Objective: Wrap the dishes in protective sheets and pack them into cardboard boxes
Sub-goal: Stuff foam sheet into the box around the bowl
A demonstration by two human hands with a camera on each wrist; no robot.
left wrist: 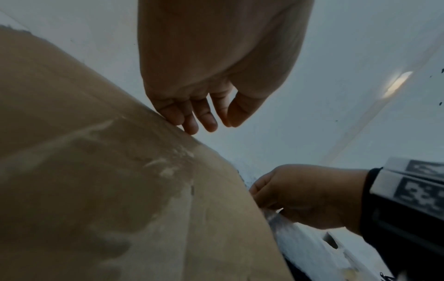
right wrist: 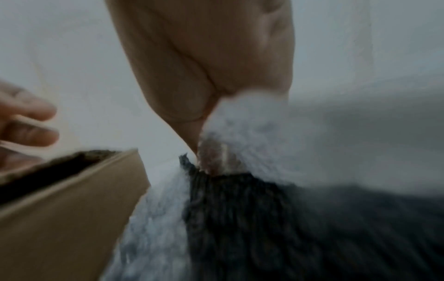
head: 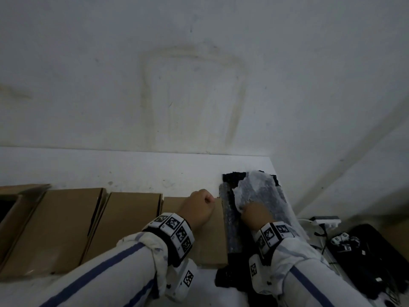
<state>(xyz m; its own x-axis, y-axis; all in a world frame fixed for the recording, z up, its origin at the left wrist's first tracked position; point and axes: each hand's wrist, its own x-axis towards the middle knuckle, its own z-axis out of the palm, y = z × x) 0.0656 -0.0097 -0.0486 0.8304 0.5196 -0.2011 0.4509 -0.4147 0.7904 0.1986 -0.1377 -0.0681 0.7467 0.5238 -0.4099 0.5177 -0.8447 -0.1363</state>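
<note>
Sheets beside the box: right hand pinches one; left hand, loosely curled, touches the box. Next, lift one free.

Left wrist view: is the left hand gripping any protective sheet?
No. The left hand holds nothing, its loosely curled fingers just touching the cardboard box; the right hand pinches the sheet.

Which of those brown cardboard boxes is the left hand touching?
The rightmost brown cardboard box, beside the white bubble wrap; the left hand rests on its far edge. The others lie untouched.
</note>
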